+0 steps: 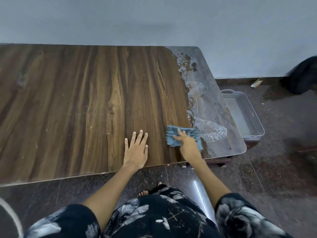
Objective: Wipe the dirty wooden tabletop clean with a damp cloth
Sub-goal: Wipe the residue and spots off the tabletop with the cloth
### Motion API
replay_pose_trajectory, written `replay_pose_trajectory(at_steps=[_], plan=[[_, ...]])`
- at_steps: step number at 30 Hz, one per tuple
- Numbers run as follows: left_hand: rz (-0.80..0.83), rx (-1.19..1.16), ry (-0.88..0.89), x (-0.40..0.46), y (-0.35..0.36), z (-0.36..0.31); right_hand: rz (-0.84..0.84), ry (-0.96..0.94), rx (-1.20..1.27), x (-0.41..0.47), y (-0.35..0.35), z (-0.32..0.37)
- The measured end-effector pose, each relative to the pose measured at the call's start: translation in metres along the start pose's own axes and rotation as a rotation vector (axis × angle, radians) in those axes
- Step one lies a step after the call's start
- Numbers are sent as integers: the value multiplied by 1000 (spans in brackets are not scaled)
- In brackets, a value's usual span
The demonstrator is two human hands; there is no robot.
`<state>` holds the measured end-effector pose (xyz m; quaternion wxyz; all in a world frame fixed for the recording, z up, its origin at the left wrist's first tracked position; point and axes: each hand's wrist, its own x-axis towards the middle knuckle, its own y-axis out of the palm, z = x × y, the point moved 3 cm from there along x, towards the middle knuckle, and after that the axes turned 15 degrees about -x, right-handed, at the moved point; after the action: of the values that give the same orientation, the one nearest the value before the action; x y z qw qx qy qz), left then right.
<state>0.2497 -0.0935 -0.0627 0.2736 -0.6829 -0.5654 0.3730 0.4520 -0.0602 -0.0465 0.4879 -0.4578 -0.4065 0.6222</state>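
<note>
Blue cloth (183, 136) pressed flat under right hand (187, 143) near tabletop's (85, 100) wet right end; left hand (136, 148) splayed, bracing, empty; best overlap strokes along the grain, steady pressure.

Your right hand (187, 143) hides the middle of the cloth (173, 134). The desk (77, 100) is cut off by the left edge. The dark object (303, 74) at far right is blurred and cropped. The basket (252, 115) lies partly behind the desk corner.

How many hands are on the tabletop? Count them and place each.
2. The left hand rests flat near the front edge; the right hand presses the blue cloth just right of it.
</note>
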Motion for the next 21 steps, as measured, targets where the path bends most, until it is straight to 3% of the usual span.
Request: replay_pose_trajectory(at_steps=[6,10,17,21], plan=[[24,9,23,10,1,-7,138,-284,25,-50,23,7],[30,1,40,20,2,-10,71,-223,-13,-50,0,-35],[29,6,56,49,7,-27,-22,17,46,54,-25,-52],[26,1,53,76,8,-41,-44,-85,34,71,-18,-21]])
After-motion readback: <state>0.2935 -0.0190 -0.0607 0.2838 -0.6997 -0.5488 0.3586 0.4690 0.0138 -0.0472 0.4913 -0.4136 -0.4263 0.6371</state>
